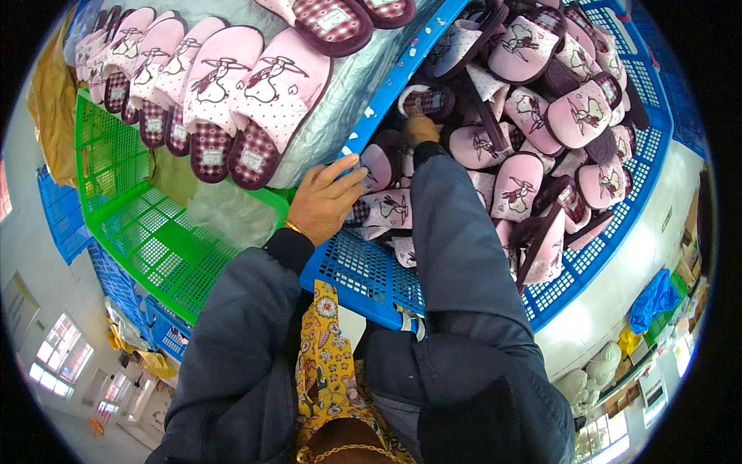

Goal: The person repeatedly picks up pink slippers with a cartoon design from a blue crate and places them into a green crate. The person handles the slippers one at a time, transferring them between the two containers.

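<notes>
Slipper [433, 101] looks light, soft, best held mid-sole; left hand [328, 197] loosely spread, right hand [421, 128]'s grip I can't tell

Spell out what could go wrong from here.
The right hand reaches in among heaped slippers in the blue basket, so pulling one out might dislodge its neighbours. The heels of the nearest lined-up slippers appear to jut out above the green basket; a nudge from the left hand close by could tip one in.
</notes>
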Demonstrator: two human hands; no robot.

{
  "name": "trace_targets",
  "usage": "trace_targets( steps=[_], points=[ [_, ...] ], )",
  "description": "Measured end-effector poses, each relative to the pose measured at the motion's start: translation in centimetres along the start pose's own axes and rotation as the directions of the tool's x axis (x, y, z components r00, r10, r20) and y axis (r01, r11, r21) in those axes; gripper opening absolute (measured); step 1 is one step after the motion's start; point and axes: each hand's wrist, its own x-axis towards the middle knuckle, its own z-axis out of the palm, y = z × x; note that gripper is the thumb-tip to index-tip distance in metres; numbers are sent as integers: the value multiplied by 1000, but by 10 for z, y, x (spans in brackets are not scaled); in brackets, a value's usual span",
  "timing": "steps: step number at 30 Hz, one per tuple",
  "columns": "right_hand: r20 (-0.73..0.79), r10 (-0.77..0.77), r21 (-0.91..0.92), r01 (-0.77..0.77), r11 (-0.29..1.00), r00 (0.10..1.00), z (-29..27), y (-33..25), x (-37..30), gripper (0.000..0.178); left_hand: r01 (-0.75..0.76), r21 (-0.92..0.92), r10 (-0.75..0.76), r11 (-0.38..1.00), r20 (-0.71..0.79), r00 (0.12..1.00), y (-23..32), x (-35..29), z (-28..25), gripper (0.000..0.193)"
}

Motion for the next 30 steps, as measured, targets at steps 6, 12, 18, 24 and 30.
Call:
trace_targets(
  steps=[6,12,18,24,30],
  points=[
    [-289,-260,258,336,906,921,-52,18,-72,28,24,25,-24,999,9,1000,-1,-8,-2,23],
    [-53,-118,886,102,453,992,-132,30,-197,19,-21,59,23,998,-44,999,-1,-5,2,14],
    [-153,-42,988,154,25,987,-156,1,-301,8,-26,49,27,998,-19,999,3,-2,4,21],
    [-343,121,931,320,177,931,-133,-17,-354,33,136,-289,-153,948,-35,988,22,1,-18,19],
    [-322,302,938,346,-29,898,-97,-19,-377,30,511,-839,-496,185,370,786,104,-27,-38,48]
  ],
)
